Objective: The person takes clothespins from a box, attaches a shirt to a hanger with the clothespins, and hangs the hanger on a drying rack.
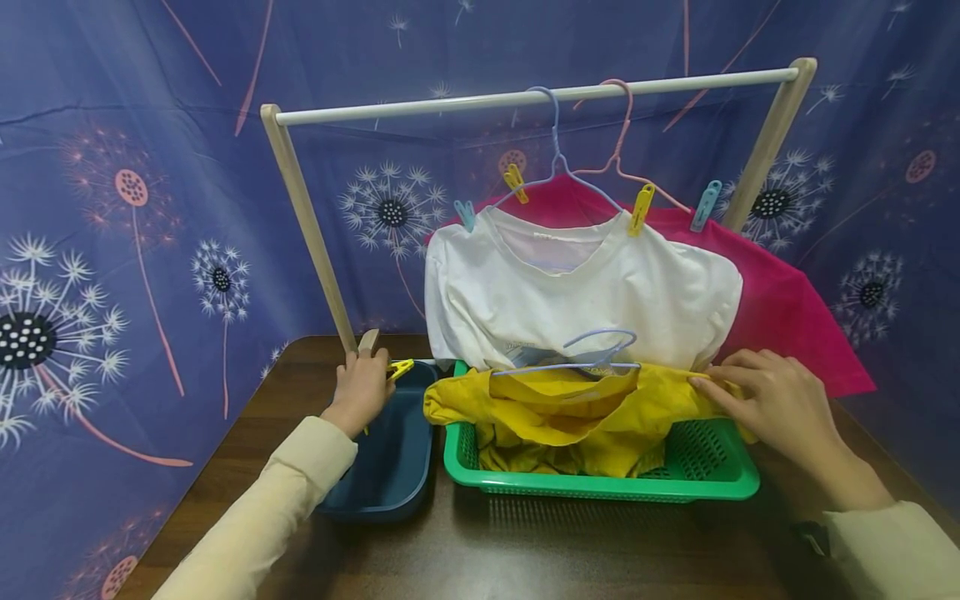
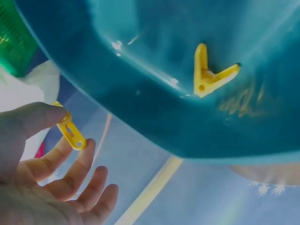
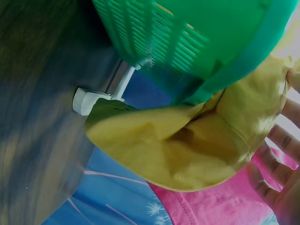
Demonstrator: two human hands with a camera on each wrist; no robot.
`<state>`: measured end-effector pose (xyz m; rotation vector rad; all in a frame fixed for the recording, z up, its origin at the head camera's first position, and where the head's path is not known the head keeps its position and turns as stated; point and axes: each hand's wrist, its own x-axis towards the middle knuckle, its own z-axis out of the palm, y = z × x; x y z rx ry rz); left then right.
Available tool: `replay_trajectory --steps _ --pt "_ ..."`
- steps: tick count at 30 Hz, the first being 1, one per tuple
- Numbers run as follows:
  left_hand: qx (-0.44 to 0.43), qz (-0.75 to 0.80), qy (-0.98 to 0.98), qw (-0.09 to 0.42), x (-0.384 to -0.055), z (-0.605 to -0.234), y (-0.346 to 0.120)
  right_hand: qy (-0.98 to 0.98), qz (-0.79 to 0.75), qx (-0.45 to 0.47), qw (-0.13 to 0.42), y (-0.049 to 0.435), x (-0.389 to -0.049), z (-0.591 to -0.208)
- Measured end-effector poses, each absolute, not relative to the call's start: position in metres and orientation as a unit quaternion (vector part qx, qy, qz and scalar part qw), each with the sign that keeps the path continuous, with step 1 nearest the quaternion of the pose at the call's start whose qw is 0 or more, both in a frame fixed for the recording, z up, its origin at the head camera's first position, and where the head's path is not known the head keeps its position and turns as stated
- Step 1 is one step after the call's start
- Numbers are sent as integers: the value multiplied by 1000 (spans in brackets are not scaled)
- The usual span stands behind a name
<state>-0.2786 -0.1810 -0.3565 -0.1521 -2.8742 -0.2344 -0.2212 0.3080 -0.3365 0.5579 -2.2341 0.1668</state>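
Note:
My left hand pinches a yellow clothespin between thumb and forefinger, just above the dark blue tub; its other fingers are spread in the left wrist view. Inside the tub lies another yellow clothespin. My right hand holds the right shoulder of a yellow shirt between thumb and fingers. The shirt is bunched over the green basket, and a light purple hanger sits at its neckline, its lower part hidden in the cloth.
Behind the basket stands a rack with a white rod and wooden posts. A white shirt and a pink shirt hang there on hangers, clipped with blue and yellow clothespins. A brown table carries everything.

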Motion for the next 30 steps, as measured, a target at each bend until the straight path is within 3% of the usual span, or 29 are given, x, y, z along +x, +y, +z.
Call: replay_trajectory --steps 30 --pt "-174 -129 -946 241 -245 -298 -163 -890 79 190 406 305 -226 -336"
